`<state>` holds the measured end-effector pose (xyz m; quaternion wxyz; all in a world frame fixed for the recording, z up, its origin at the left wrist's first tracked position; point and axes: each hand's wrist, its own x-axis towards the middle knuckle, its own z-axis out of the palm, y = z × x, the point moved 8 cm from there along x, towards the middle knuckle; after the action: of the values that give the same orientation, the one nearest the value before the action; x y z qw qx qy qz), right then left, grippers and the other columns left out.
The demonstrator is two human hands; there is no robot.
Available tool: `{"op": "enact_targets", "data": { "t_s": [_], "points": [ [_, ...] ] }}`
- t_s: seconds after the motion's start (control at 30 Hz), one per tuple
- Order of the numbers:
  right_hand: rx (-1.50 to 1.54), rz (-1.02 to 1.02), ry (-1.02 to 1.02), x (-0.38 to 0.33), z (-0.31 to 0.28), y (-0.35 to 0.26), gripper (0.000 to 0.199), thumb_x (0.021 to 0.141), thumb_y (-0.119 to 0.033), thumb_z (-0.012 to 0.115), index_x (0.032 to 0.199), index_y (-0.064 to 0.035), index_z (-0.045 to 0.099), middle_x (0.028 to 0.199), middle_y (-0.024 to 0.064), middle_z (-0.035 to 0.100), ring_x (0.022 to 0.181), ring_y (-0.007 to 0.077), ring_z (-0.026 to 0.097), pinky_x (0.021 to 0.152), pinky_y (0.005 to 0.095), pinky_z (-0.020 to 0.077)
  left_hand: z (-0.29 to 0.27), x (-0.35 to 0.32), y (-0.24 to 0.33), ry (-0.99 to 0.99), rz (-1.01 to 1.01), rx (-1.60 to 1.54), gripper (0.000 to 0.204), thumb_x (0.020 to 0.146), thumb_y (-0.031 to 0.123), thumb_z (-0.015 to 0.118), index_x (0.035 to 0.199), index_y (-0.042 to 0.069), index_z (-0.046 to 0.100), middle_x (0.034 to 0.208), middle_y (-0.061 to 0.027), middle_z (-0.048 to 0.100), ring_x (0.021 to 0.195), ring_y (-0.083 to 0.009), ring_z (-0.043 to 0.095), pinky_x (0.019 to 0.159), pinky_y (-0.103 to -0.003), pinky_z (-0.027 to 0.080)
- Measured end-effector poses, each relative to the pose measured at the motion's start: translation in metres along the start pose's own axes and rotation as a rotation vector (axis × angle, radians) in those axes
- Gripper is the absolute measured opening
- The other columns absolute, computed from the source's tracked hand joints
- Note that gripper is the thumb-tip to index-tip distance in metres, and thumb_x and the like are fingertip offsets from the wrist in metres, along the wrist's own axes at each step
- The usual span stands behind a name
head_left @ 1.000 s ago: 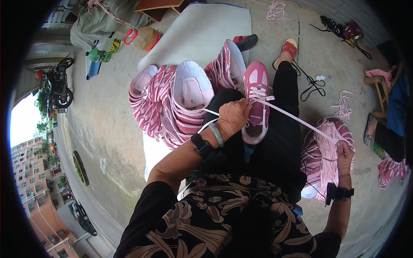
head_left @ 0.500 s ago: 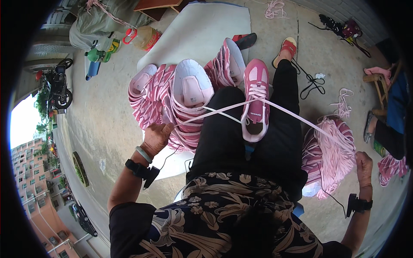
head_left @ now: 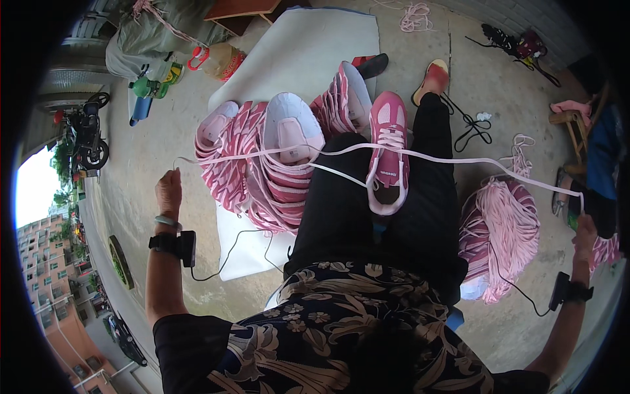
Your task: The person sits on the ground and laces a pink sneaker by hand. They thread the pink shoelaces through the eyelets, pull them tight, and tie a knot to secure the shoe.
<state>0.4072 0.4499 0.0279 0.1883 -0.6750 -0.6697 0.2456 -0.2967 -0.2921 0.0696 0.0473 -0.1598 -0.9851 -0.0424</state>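
Observation:
A pink sneaker rests across my thighs, toe pointing away, with pale pink lacing over its front. One long pale pink shoelace runs out from it to both sides in loose waves. Far out on the left, my left hand is closed with the fingers pinched at one lace end. My right hand, out at the far right, grips the other end, which hangs down into its fingers. A shorter pale strand lies over my left thigh to the shoe.
Stacked pink shoe uppers stand left of my knee on a white sheet. Beside my right leg is a bundle of pink laces over more shoe parts. Bottles stand at the back left; someone's leg and a wooden stool are at right.
Both hands have moved outward and away from my body, the left one farthest. The lace, straight and crossing over the shoe before, now runs in slack waves.

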Motion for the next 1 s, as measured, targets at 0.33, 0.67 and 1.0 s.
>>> {"op": "enact_targets", "data": {
  "t_s": [0.33,0.67,1.0],
  "points": [
    [0.713,0.055,-1.193,-0.291,0.303,-0.198,0.008,0.082,-0.011,0.058,0.083,-0.0029,0.058,0.072,0.0026,0.058,0.065,0.0101,0.056,0.061,0.0226,0.0454,0.154,-0.135,0.328,-1.248,-0.080,-0.897,0.014,0.085,0.016,0.045,0.079,0.005,0.051,0.058,-0.0018,0.051,0.040,-0.0079,0.045,0.034,-0.020,0.034],
    [0.885,0.050,-0.838,-0.241,0.366,-0.219,0.006,0.077,-0.006,0.064,0.083,-0.0039,0.064,0.072,-0.0020,0.058,0.065,0.0054,0.052,0.054,0.0213,0.0411,0.216,-0.074,0.385,-0.970,-0.237,-1.054,0.022,0.085,0.015,0.041,0.076,0.003,0.055,0.055,-0.0056,0.055,0.039,-0.0120,0.052,0.031,-0.023,0.038],
    [1.046,0.026,-0.743,-0.256,0.352,-0.206,0.006,0.079,-0.001,0.060,0.085,-0.0015,0.061,0.070,0.0006,0.059,0.059,0.0058,0.054,0.054,0.0188,0.0451,0.173,-0.089,0.349,-0.446,0.083,-1.194,0.023,0.090,0.022,0.052,0.079,0.003,0.058,0.064,0.0045,0.050,0.058,-0.0024,0.041,0.048,-0.016,0.033]
  ]
}}
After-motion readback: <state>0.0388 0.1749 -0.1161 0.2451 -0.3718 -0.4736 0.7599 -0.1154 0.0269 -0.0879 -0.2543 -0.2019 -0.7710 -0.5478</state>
